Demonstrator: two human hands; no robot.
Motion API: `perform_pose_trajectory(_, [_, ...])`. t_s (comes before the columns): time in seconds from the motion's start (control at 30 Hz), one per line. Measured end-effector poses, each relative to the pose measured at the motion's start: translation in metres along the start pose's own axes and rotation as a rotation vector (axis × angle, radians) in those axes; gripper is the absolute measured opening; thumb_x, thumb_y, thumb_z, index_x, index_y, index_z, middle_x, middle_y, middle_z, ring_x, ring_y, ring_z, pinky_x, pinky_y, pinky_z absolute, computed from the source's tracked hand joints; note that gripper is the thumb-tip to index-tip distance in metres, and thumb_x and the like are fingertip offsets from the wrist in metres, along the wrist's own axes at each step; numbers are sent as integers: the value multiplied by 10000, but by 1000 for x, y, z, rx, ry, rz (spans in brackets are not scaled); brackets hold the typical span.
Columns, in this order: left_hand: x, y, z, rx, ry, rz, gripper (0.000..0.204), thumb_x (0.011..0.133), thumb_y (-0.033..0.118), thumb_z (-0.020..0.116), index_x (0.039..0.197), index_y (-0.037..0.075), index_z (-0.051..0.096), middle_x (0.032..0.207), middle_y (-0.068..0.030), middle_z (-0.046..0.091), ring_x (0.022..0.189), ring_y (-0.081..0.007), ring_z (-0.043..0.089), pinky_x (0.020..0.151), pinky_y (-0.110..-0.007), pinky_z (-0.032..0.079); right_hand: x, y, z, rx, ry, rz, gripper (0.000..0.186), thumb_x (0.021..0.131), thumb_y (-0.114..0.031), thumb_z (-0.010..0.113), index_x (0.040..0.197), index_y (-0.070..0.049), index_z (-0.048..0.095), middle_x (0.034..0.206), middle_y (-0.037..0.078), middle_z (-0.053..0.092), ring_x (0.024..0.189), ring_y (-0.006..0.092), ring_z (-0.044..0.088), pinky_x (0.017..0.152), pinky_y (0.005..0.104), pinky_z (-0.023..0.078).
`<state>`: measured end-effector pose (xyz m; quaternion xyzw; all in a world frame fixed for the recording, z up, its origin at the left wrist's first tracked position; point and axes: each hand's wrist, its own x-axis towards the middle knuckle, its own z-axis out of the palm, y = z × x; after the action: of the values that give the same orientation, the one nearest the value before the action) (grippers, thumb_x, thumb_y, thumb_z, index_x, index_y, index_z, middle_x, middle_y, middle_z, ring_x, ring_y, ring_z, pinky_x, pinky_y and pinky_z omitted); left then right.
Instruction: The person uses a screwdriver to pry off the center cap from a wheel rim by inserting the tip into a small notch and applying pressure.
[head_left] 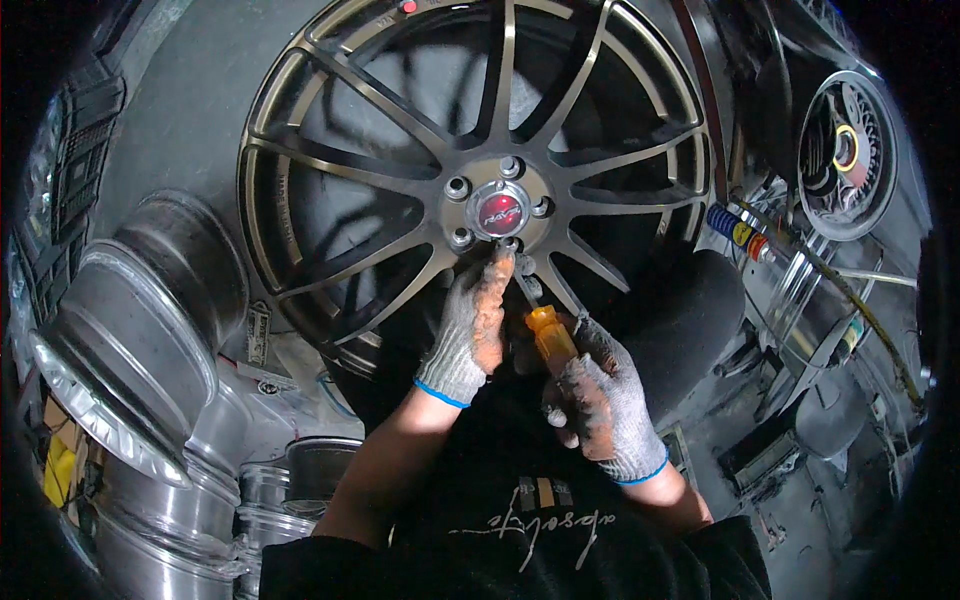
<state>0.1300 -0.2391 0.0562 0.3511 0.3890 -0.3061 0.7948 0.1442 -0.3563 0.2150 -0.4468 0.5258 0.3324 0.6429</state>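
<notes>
The right hand (605,405) has its grip closed around the screwdriver (549,335), whose tip is hard to make out. The left hand (470,325) is just below the centre of the wheel (480,172), whose top edge is cut off; what this grip holds, I cannot tell.

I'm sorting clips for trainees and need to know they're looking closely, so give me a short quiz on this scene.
1. Multiple choice: which gloved hand grips the orange-handled tool?
A) left
B) right
C) neither

2. True or false: the fingertips of the left hand are near the lower part of the hub of the spoked wheel, as seen in the picture.

3. Fill in the missing colour: the round cap at the wheel's centre has a ____ face.

Key: 1. B, the right hand; 2. True; 3. red.
</notes>
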Motion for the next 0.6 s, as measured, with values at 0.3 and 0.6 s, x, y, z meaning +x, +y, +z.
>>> perform_pose_trajectory(0.3, [12,-9,-6,85,30,-42,295,965,249,632,1183,51,641,1060,-38,679,976,-154,637,856,-322,513,-3,5,0,220,-36,22,464,965,-167,590,1371,-6,434,1046,84,608,685,166,651,470,251,509])
perform_pose_trajectory(0.6, [17,-12,-15,-82,-9,-116,279,999,175,545,1226,26,610,1048,-67,687,938,-175,657,826,-313,531,-7,2,11,17,43,39,559,935,-79,644,1439,-59,405,1007,105,635,700,125,593,533,248,499])
